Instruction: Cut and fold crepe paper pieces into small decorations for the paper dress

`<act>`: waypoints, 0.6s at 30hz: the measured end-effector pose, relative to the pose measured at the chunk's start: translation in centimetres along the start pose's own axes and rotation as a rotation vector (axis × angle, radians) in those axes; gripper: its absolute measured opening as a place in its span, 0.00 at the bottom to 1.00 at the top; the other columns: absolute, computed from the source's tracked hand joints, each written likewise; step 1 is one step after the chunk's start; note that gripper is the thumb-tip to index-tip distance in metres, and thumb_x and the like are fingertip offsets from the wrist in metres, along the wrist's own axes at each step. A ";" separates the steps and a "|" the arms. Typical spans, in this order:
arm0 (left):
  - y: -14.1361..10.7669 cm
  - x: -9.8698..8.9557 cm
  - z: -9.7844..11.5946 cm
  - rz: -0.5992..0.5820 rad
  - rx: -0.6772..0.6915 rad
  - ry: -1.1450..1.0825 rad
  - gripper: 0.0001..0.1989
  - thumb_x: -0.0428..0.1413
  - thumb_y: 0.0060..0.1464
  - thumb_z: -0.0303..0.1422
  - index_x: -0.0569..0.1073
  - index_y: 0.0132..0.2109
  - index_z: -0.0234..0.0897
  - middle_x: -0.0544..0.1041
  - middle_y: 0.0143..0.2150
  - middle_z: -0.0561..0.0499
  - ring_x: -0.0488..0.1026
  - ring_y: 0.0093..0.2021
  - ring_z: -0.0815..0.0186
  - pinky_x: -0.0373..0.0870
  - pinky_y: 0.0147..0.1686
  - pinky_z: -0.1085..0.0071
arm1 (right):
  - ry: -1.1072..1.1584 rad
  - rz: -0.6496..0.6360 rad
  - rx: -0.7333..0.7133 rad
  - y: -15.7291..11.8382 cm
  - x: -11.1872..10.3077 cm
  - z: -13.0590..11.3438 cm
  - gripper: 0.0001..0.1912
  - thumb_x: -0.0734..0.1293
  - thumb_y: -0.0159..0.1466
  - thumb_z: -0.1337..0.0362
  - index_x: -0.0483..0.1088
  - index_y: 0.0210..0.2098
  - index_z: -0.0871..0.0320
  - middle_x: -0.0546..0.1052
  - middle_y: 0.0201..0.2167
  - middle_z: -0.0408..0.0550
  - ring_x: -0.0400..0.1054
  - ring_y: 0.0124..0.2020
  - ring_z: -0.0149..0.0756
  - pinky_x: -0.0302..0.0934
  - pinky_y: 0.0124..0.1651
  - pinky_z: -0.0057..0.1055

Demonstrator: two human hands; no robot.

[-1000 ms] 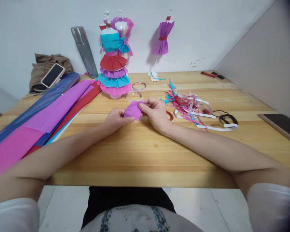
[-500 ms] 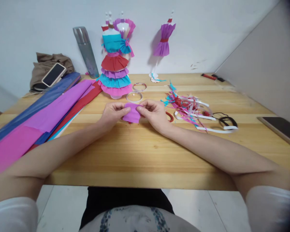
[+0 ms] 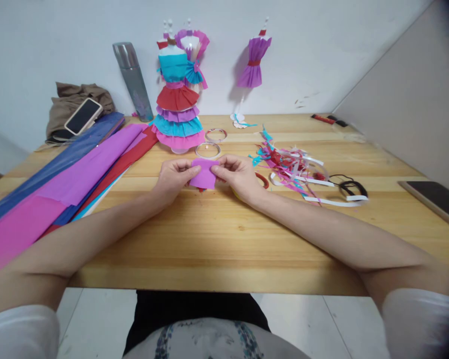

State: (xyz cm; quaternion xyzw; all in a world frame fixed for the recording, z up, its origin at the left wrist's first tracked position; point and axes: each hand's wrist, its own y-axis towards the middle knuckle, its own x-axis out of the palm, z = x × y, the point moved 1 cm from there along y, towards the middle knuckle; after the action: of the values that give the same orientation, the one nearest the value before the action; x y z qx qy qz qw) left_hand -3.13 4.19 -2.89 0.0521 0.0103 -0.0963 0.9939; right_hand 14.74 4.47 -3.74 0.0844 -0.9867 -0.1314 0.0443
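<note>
A small purple paper piece (image 3: 203,174) is stretched between my two hands above the middle of the wooden table (image 3: 224,249). My left hand (image 3: 177,177) pinches its left edge between thumb and fingers, and my right hand (image 3: 236,174) pinches the right edge the same way. Something small and red shows just under the paper; I cannot make out what it is. Behind my hands lie two tape rings (image 3: 208,150), and a red ring (image 3: 262,180) is partly hidden by my right hand. A mini mannequin in a tiered paper dress (image 3: 177,97) stands beyond.
Coloured paper sheets (image 3: 71,179) cover the left side, near a phone (image 3: 83,116), brown cloth (image 3: 75,92) and a flask (image 3: 133,82). A mannequin in purple (image 3: 255,65) stands behind. Paper scraps (image 3: 284,162), a black cord (image 3: 353,189) and a dark tablet-like object (image 3: 434,199) lie right.
The purple paper looks slightly flatter and smoother between my fingers. Both hands have barely moved and keep their pinch on it.
</note>
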 end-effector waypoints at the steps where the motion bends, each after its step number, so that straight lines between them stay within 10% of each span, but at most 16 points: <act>1: 0.0 0.0 0.0 0.004 0.010 0.017 0.15 0.68 0.45 0.42 0.79 0.30 0.33 0.80 0.25 0.50 0.76 0.25 0.66 0.74 0.26 0.72 | 0.006 0.011 -0.002 0.0 0.0 0.0 0.15 0.77 0.50 0.55 0.70 0.23 0.56 0.68 0.18 0.36 0.59 0.20 0.26 0.56 0.26 0.28; 18: 0.8 -0.7 1.4 0.057 0.058 0.135 0.17 0.70 0.40 0.37 0.80 0.38 0.33 0.75 0.24 0.55 0.68 0.24 0.73 0.64 0.24 0.76 | 0.049 0.089 0.060 0.2 -0.3 -0.2 0.12 0.77 0.48 0.58 0.73 0.23 0.57 0.65 0.16 0.36 0.56 0.20 0.26 0.50 0.24 0.27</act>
State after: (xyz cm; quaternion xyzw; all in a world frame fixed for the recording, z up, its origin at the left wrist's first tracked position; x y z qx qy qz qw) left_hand -3.64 4.95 -1.36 0.0875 0.0729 -0.0646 0.9914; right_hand 15.02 4.65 -3.48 0.0447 -0.9916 -0.0976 0.0715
